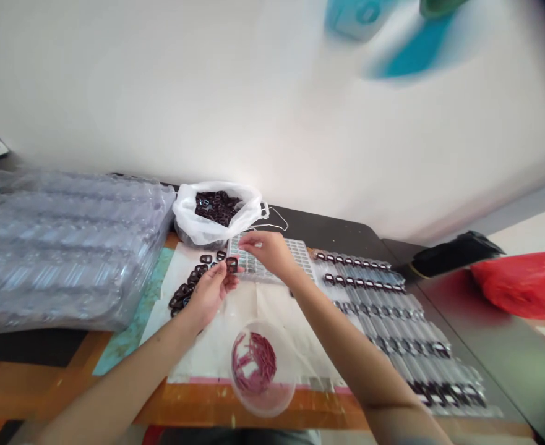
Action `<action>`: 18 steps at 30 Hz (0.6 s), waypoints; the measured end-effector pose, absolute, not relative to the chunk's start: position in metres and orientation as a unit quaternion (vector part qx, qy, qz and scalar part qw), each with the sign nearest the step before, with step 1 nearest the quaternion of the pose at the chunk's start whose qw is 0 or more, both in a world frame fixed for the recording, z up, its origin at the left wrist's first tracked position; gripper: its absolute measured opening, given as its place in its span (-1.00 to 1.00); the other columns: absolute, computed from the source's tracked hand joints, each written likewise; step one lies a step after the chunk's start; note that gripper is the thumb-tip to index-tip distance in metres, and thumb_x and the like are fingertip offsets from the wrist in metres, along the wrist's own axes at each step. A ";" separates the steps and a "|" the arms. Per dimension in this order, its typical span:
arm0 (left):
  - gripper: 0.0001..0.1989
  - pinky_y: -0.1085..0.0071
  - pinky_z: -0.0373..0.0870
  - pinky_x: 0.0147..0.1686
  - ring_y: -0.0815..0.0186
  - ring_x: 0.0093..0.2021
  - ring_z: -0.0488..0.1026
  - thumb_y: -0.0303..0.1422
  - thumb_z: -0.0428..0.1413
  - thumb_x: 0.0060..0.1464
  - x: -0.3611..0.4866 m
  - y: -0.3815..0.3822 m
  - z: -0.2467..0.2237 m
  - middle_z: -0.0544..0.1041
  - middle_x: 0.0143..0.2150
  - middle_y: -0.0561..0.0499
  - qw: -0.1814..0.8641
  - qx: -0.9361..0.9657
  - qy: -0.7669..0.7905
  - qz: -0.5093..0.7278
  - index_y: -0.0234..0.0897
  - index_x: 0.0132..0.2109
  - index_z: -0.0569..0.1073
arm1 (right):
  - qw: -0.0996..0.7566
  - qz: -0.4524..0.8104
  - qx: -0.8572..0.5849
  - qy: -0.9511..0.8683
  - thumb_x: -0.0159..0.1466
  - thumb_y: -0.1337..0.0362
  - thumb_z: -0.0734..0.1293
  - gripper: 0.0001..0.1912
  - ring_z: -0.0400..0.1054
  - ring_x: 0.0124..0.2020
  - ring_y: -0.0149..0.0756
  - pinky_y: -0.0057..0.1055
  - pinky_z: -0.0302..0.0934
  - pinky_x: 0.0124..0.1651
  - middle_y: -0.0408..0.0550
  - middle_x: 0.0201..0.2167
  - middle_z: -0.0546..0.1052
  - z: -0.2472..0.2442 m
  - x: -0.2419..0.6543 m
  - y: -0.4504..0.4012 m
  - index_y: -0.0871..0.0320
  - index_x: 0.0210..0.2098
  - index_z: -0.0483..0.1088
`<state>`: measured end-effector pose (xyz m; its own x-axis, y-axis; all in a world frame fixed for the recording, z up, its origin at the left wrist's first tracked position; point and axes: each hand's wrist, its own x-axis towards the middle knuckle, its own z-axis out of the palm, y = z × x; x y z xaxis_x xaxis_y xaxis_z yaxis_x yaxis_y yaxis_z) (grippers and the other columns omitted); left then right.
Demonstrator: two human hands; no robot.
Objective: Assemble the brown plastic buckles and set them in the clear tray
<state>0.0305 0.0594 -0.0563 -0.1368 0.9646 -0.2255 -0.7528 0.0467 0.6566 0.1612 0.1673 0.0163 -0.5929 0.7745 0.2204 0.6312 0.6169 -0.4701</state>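
Between the thumb and fingers of my left hand is a small dark frame-like piece with a window in its middle. A loose pile of similar dark pieces lies just left of that hand. My right hand is pinched together over a pale tray divided into many little cells with small greenish parts. Whatever its fingertips hold is too small to make out. Nearer to me, between my forearms, stands a clear round tub of thin pinkish-red sticks.
A white bag full of dark pieces stands behind the tray. Large plastic-wrapped clear packs cover the left side. Rows of clear tubes with dark pieces lie at right, a red bag beyond. Something blurred and blue hangs above.
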 end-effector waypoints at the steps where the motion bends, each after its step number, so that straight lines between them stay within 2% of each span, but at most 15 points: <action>1: -0.53 0.48 0.39 -0.40 0.38 -0.44 0.44 -0.12 0.45 -0.19 0.032 0.059 -0.057 0.60 -0.34 -0.10 0.638 0.158 0.342 0.672 -0.39 -0.22 0.58 | 0.235 0.200 -0.379 -0.872 0.27 0.35 0.40 -0.91 0.49 -0.28 -0.38 -0.50 0.27 -0.16 -0.18 -0.32 0.65 0.018 0.167 0.157 0.07 -0.29 0.59; 4: -0.51 0.47 0.35 -0.43 0.39 -0.48 0.41 -0.08 0.45 -0.24 0.037 0.057 -0.058 0.59 -0.38 -0.09 0.642 0.180 0.334 0.666 -0.39 -0.28 0.58 | 0.305 0.219 -0.346 -0.859 0.22 0.41 0.44 -0.90 0.49 -0.29 -0.35 -0.47 0.26 -0.17 -0.16 -0.36 0.64 0.019 0.178 0.134 0.08 -0.35 0.58; 7: -0.49 0.47 0.33 -0.43 0.40 -0.49 0.38 -0.05 0.44 -0.24 0.040 0.054 -0.058 0.58 -0.38 -0.09 0.646 0.209 0.329 0.656 -0.38 -0.27 0.59 | 0.334 0.205 -0.346 -0.852 0.23 0.43 0.43 -0.87 0.48 -0.25 -0.31 -0.42 0.26 -0.13 -0.14 -0.34 0.64 0.020 0.184 0.123 0.08 -0.34 0.58; 12: -0.51 0.45 0.31 -0.42 0.39 -0.48 0.36 -0.02 0.41 -0.18 0.042 0.051 -0.058 0.58 -0.37 -0.12 0.640 0.241 0.338 0.646 -0.38 -0.29 0.59 | 0.295 0.178 -0.330 -0.879 0.24 0.39 0.44 -0.90 0.41 -0.24 -0.27 -0.40 0.24 -0.15 -0.16 -0.36 0.64 0.016 0.189 0.114 0.05 -0.33 0.58; 18: -0.54 0.44 0.30 -0.40 0.39 -0.46 0.34 -0.02 0.38 -0.11 0.043 0.050 -0.061 0.53 -0.37 -0.05 0.634 0.274 0.350 0.633 -0.35 -0.26 0.59 | 0.271 0.128 -0.342 -0.891 0.26 0.41 0.41 -0.88 0.35 -0.21 -0.25 -0.40 0.21 -0.16 -0.16 -0.35 0.65 0.006 0.189 0.107 0.06 -0.29 0.59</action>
<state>0.0426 0.0499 -0.0615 -0.0471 0.9942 -0.0968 -0.6110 0.0480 0.7901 0.1893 0.1065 0.0065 -0.6200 0.6776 0.3955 0.5394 0.7342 -0.4124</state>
